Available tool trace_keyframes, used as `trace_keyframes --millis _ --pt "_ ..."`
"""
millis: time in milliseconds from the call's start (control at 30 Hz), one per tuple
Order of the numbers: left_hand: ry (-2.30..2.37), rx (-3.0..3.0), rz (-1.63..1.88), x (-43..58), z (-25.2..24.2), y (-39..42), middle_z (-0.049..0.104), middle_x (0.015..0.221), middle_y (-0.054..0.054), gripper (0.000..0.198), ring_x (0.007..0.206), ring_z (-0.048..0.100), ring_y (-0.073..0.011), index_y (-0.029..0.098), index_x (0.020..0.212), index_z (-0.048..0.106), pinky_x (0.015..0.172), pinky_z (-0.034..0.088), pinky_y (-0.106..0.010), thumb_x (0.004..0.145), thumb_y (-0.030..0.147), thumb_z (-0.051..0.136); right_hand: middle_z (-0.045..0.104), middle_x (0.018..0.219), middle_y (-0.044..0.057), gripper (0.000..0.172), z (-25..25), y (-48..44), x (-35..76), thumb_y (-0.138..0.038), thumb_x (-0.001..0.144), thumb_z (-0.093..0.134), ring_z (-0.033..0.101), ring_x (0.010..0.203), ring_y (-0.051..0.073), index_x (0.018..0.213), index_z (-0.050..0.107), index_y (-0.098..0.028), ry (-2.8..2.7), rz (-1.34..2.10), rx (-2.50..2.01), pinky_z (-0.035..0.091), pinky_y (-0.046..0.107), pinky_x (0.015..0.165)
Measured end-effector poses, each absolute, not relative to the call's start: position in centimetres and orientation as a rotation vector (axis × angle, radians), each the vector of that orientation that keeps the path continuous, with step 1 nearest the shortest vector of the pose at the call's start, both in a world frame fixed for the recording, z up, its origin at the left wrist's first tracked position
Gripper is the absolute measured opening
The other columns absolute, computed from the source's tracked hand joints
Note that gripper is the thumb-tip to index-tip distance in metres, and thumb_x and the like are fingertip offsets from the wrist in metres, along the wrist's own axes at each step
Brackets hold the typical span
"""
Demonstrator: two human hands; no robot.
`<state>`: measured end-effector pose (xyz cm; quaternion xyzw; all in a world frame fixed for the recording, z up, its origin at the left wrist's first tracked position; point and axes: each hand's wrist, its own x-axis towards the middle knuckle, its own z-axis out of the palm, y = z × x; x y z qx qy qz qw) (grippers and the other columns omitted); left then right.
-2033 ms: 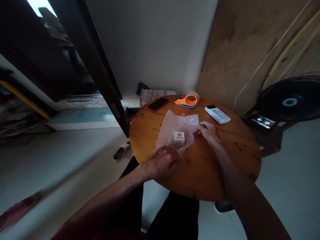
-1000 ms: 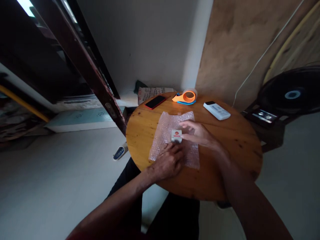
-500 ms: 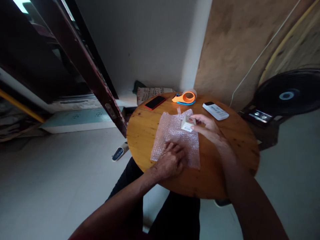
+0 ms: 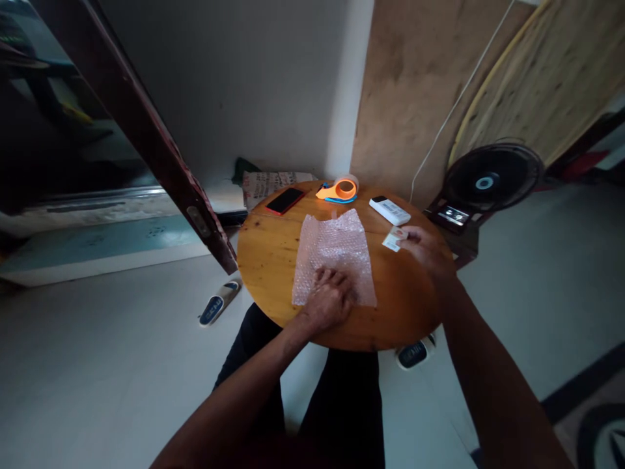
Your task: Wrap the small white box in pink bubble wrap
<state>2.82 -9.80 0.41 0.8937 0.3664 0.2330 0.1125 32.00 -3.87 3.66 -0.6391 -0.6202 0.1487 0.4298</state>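
A sheet of bubble wrap (image 4: 336,244) lies on the round wooden table (image 4: 266,273). On its near part rests my left hand (image 4: 332,296), fingers slightly bent and apart, pressing on the sheet with nothing held. My right hand (image 4: 422,247) pinches a small white box (image 4: 392,239) with printing on it, to the right of the bubble wrap. I cannot tell whether the box touches the table. A white handheld device with a dark end (image 4: 390,210) lies just beyond the box.
At the table's far side are an orange tape dispenser (image 4: 339,190) and a red-edged phone (image 4: 285,200). A black fan (image 4: 488,179) stands right of the table. Slippers (image 4: 219,304) lie on the floor. A door frame (image 4: 161,156) rises on the left.
My right hand has carried the small box rightward, from above the bubble wrap to beside it. My left hand stays on the wrap. The view has turned to the right.
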Motion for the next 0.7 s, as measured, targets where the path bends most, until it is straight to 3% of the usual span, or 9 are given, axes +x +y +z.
trace_keyframes --millis 100,200,267,367,467,600,700 --pt "1.076 2.634 0.718 2.9 0.2 -9.8 0.063 0.122 -0.008 0.027 0.115 0.048 -0.0292 0.018 0.106 0.064 0.110 0.027 -0.053 0.082 0.021 0.053 0.069 0.107 0.009 0.044 2.9 -6.0 33.4 -0.029 0.070 0.063 0.065 0.094 0.025 0.112 0.063 -0.017 -1.565 0.389 -1.807 0.050 0.042 0.088" --pt "1.072 2.636 0.723 2.9 0.2 -9.9 0.064 0.118 -0.009 0.025 0.114 0.049 -0.0286 0.018 0.105 0.065 0.108 0.029 -0.052 0.083 0.021 0.052 0.061 0.125 0.015 0.053 3.6 -7.9 32.1 -0.031 0.071 0.064 0.058 0.113 0.030 0.121 0.059 -0.016 -1.592 0.094 -1.818 0.044 0.048 0.098" --pt "1.074 2.638 0.719 3.0 0.2 -9.9 0.064 0.115 -0.009 0.024 0.113 0.049 -0.0287 0.018 0.103 0.065 0.107 0.029 -0.052 0.084 0.023 0.052 0.059 0.128 0.016 0.044 4.7 -8.9 29.7 -0.031 0.077 0.060 0.053 0.120 0.029 0.118 0.062 -0.016 -1.630 -0.063 -1.668 0.040 0.047 0.104" --pt "1.079 2.657 0.721 2.9 0.2 -9.9 0.064 0.115 -0.009 0.025 0.113 0.048 -0.0286 0.019 0.104 0.065 0.108 0.028 -0.052 0.085 0.024 0.050 0.063 0.122 0.009 0.033 5.9 -9.6 24.5 -0.027 0.083 0.053 0.057 0.115 0.024 0.114 0.064 -0.021 -1.814 0.060 -1.438 0.042 0.042 0.103" --pt "1.073 2.680 0.703 2.9 0.2 -9.9 0.062 0.120 -0.010 0.031 0.114 0.048 -0.0292 0.018 0.110 0.064 0.107 0.028 -0.052 0.082 0.022 0.053 0.063 0.124 0.008 0.037 5.2 -8.5 20.0 -0.023 0.087 0.048 0.055 0.117 0.020 0.120 0.061 -0.019 -2.077 0.181 -1.352 0.041 0.036 0.104" --pt "1.078 2.694 0.701 2.7 0.2 -9.9 0.061 0.125 -0.009 0.034 0.116 0.047 -0.0295 0.019 0.112 0.064 0.108 0.028 -0.052 0.079 0.023 0.055 0.052 0.140 0.008 0.043 2.6 -6.3 17.9 -0.024 0.093 0.039 0.044 0.130 0.020 0.134 0.051 -0.019 -2.152 0.131 -1.781 0.033 0.037 0.110" --pt "1.059 2.687 0.703 2.6 0.2 -9.8 0.061 0.125 -0.008 0.030 0.115 0.048 -0.0285 0.019 0.108 0.066 0.110 0.027 -0.051 0.080 0.022 0.054 0.044 0.147 0.012 0.045 1.1 -5.6 18.3 -0.033 0.097 0.036 0.041 0.132 0.028 0.136 0.050 -0.017 -2.112 0.100 -1.928 0.030 0.049 0.109"
